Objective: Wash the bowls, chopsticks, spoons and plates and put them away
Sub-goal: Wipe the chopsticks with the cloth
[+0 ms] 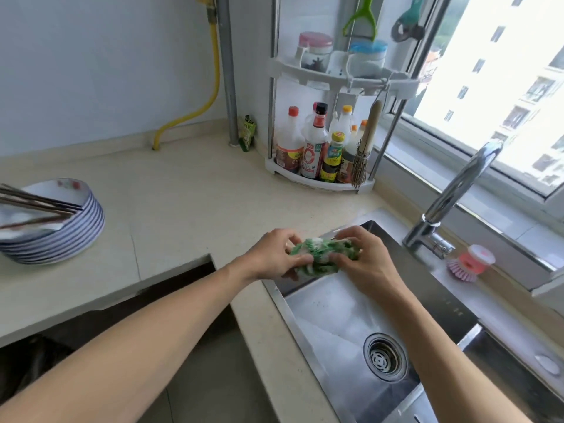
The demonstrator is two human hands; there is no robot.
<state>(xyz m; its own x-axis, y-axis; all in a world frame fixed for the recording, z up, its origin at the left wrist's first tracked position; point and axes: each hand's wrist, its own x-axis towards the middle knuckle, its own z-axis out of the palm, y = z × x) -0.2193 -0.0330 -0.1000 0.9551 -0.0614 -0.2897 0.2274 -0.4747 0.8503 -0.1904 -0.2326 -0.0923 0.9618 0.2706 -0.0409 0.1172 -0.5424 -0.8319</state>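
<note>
I see left hand (271, 254) and right hand (363, 264) both gripping a soapy green cloth (317, 254) over the sink's (433, 303) far-left corner; stacked plates (61, 236) with chopsticks (33, 206) sit at the counter's (183, 190) left edge.

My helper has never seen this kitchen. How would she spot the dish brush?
Find the chrome faucet behind the sink, under the window. Just right of its base, on the ledge, lies the dish brush. It is the only pink thing there, with a clear cap and pale bristles.

One stack of plates (55, 239) carries several chopsticks (36, 206); their exact number is unclear. Two hands share one green cloth (317, 254). Two lidded jars (316, 50) sit on the rack's upper shelf.
</note>
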